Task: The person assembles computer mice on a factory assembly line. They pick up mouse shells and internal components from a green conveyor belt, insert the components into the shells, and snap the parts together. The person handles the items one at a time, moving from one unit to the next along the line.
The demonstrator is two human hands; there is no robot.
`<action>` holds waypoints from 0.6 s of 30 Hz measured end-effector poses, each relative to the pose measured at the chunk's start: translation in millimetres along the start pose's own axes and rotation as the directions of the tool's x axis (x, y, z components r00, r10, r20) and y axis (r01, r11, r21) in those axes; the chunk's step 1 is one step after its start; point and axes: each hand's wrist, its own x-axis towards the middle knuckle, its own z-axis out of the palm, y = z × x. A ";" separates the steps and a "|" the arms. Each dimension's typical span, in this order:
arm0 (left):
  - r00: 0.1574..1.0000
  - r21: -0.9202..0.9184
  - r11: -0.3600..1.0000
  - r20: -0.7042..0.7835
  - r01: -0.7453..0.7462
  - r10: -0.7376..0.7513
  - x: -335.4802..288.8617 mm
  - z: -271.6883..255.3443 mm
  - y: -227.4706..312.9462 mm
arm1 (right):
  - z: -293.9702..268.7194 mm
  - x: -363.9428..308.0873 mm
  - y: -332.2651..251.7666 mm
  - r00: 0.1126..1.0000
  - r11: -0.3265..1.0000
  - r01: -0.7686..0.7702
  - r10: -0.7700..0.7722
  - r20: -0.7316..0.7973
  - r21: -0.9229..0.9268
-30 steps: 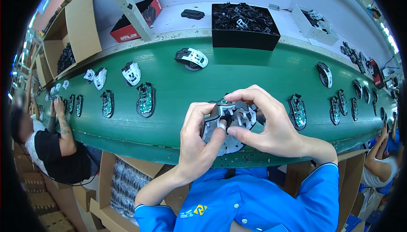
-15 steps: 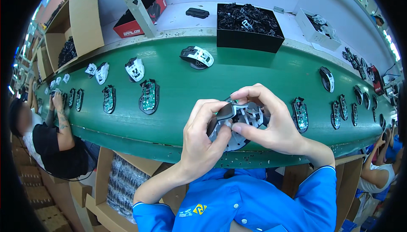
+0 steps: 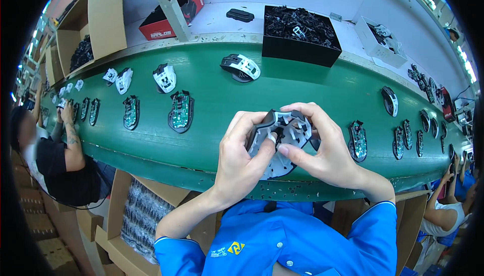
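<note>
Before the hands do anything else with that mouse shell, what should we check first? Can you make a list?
1. Both hands on the part: ok. The left hand and right hand both grip the mouse shell.
2. Shell held above the green belt, not lying on it: ok.
3. Small pieces seated properly inside the shell: cannot tell, the fingers cover part of it.
4. Room on the belt beside the hands: ok. The nearest circuit board lies apart, to the right.
5. Parts supply: ok. The black bin behind the belt holds plenty.
</note>
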 end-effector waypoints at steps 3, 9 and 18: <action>1.000 -0.002 1.000 0.000 -0.001 0.001 1.3 -3.3 -0.7 | 0.2 -3.7 -0.3 0.999 0.999 -0.027 0.027 0.026 -0.028; 0.998 -0.114 0.992 -0.024 0.062 -0.065 3.7 -6.5 3.2 | 8.5 -11.3 -13.7 0.980 0.984 -0.174 0.177 0.093 -0.036; 0.998 -0.068 0.997 -0.053 -0.021 0.017 -3.3 -4.0 3.2 | 14.0 2.7 -10.6 0.995 0.998 0.037 -0.041 -0.095 -0.041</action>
